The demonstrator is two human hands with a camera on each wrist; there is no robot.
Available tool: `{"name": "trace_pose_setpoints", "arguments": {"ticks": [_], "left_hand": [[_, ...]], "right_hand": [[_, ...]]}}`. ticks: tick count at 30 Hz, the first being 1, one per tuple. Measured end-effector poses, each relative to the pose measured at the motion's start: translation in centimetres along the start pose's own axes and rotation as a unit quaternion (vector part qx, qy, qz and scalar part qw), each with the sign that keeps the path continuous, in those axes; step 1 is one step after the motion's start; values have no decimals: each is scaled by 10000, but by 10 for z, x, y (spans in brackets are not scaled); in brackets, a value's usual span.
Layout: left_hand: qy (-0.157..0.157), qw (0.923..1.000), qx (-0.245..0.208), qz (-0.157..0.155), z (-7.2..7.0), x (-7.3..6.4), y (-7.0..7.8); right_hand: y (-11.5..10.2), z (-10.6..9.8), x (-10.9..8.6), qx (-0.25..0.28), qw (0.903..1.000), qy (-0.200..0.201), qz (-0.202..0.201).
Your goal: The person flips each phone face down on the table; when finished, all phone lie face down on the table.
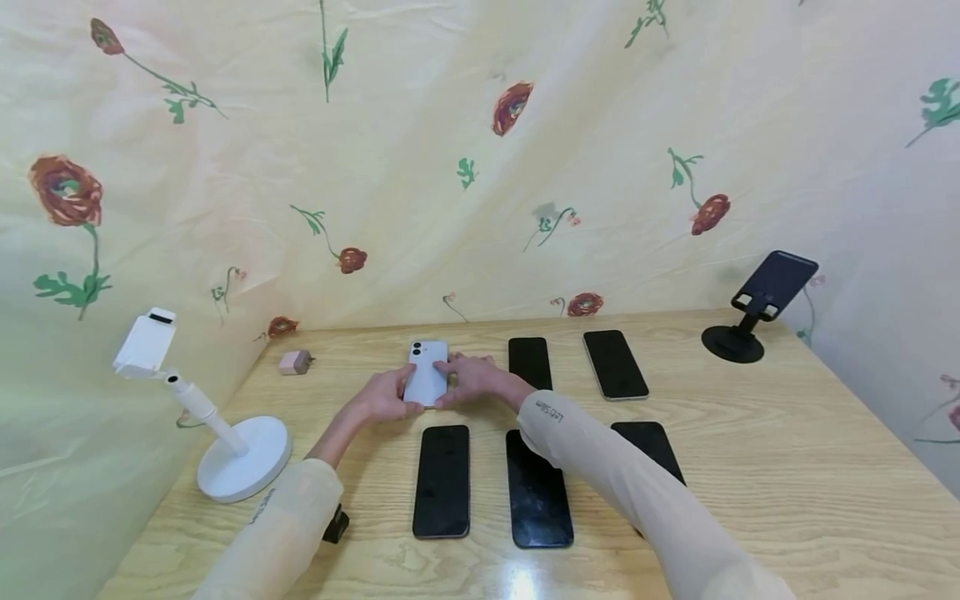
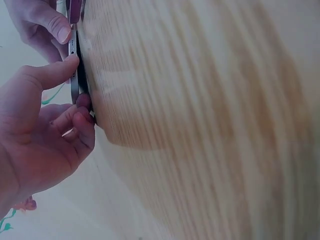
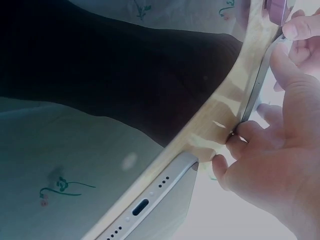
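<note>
A pale lilac smartphone lies at the back of the table with its camera side up, between both hands. My left hand grips its left edge, with the thumb on top; in the left wrist view the fingertips curl at the rim of the phone. From the right side my right hand holds it too, thumb on the back and fingers along the edge, as the right wrist view shows the hand beside the phone's side. The phone's underside is hidden.
Dark-screened phones lie near the hands: one in front, one partly under the right forearm, others behind and to the right. A white stand and pink charger are left; a black stand is right.
</note>
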State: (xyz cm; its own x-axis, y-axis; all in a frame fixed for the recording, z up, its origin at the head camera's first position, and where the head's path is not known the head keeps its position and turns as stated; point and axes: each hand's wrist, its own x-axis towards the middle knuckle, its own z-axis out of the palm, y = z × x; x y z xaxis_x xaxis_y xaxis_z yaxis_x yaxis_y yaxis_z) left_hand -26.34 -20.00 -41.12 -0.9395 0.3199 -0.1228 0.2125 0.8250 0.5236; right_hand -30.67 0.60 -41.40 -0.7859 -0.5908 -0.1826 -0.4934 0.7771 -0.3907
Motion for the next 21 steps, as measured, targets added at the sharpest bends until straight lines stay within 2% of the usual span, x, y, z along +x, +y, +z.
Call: {"name": "trace_pose_setpoints", "arguments": {"ticks": [9,14,21], "left_hand": [[-183,9998,107,-6,-1,0,2],[-230,9996,68,-125,-2,0,3],[-253,9996,129,-36,-1,1,5]], "right_hand": [[-2,0,-2,70,9999,-60,83],[-5,-1,-3,98,9999,-72,38],[-3,-1,-3,-8,9999,-101,73]]}}
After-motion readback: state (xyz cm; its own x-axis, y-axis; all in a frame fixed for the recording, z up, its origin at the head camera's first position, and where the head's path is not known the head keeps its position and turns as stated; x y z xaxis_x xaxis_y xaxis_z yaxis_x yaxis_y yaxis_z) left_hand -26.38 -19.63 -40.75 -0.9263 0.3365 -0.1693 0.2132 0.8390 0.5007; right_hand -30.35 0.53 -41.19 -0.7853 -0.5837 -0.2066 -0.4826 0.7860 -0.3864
